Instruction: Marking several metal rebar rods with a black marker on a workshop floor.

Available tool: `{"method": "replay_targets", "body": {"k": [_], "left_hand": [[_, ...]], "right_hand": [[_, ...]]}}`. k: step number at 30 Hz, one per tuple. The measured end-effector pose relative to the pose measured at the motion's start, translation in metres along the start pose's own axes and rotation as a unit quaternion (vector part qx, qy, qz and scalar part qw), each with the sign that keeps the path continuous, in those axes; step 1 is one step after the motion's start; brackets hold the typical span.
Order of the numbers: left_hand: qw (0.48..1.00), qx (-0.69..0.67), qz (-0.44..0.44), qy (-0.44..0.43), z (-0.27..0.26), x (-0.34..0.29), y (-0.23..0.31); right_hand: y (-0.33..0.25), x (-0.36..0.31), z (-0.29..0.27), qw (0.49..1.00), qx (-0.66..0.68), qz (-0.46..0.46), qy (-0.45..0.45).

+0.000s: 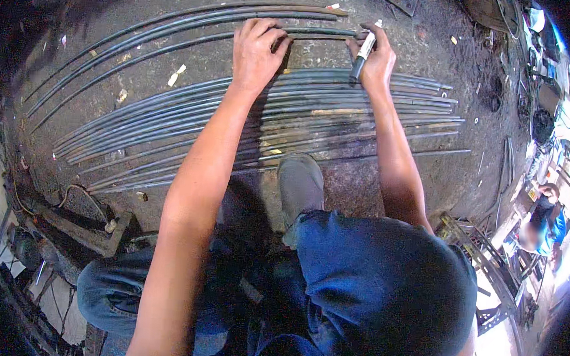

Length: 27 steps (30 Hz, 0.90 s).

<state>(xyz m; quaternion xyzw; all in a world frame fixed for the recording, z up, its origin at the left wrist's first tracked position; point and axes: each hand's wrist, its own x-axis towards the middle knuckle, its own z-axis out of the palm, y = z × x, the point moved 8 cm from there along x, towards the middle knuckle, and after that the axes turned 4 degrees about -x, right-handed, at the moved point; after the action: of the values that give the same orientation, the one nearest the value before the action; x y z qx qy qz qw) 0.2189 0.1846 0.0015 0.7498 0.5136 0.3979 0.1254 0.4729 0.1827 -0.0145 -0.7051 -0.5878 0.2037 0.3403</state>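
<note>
My left hand (257,53) is closed round a long dark metal rod (320,31), thumb and fingers pinching it near its right-hand end. At that end my right hand (377,61) grips a white marker pen (366,49) with a dark lower end pointing down toward me. The fingers of the right hand also touch the rod's tip or sit right against it; which one I cannot tell. Just beyond the held rod lie a few loose rods (196,24). Closer to me, a broad row of similar rods (309,100) lies side by side on the dark, dirty floor.
My grey shoe (299,184) stands by the nearest rods. Paper scraps (177,75) lie about the floor. A metal frame (482,262) stands at the right, and dark metal pieces (86,224) lie at the lower left. Another person (546,226) is at the far right.
</note>
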Motion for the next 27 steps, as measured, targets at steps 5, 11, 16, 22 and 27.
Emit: {"method": "replay_targets", "body": {"k": [5,11,16,22,27], "left_hand": [[1.0,-0.005,0.006,0.013,-0.003,-0.003,0.0],[1.0,0.014,0.005,-0.018,-0.005,-0.002,0.006],[0.999,-0.049,-0.014,0.012,-0.019,-0.01,-0.001],[0.988,-0.08,-0.125,0.052,-0.043,-0.021,-0.022],[0.992,-0.077,-0.102,0.022,-0.036,-0.021,-0.012]], "right_hand": [[0.0,0.0,0.004,1.0,-0.003,-0.015,-0.004],[0.007,0.0,0.002,0.999,-0.031,-0.015,0.001],[0.017,-0.002,-0.005,0.997,0.052,0.011,0.059],[-0.016,0.001,0.01,0.995,-0.069,-0.059,0.041],[-0.002,0.007,0.01,0.999,-0.028,-0.022,0.026]]}}
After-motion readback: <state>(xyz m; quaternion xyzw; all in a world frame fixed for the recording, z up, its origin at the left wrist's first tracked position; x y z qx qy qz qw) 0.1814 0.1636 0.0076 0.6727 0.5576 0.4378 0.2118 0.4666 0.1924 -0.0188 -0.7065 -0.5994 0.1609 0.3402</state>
